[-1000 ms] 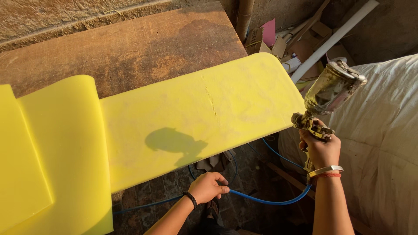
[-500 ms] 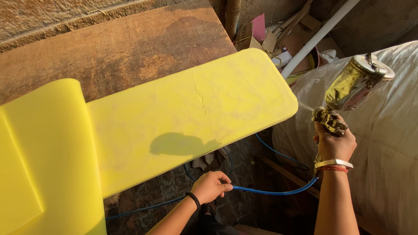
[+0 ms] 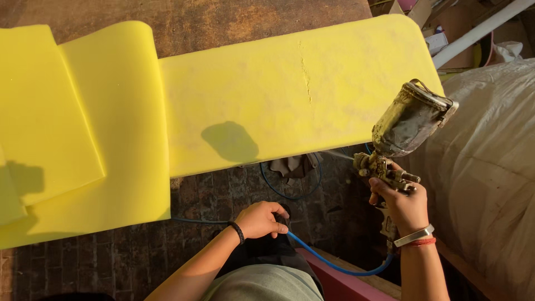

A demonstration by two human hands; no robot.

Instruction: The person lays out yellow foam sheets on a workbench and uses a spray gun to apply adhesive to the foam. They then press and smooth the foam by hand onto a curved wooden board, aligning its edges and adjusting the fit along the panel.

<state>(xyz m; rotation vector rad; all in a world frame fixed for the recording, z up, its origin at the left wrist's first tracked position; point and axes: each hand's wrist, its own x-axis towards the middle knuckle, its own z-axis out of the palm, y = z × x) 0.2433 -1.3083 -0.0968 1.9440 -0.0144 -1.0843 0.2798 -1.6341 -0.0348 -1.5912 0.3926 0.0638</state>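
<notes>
We see bright yellow foam sheets (image 3: 290, 89), a blue air hose (image 3: 334, 263), a grimy grey-brown spray gun (image 3: 398, 139), and a dark brick-patterned floor (image 3: 212, 195).

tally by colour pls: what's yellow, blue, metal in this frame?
Yellow foam sheets: 3, the long sheet, the middle sheet, the left sheet
Blue hose: 1, the air hose, under the left hand
Metal spray gun: 1, the spray gun, gripped by the right hand
Total: 5

wooden table (image 3: 223, 22), brick floor (image 3: 139, 251), white sack (image 3: 490, 167), white pipe (image 3: 479, 33)
</notes>
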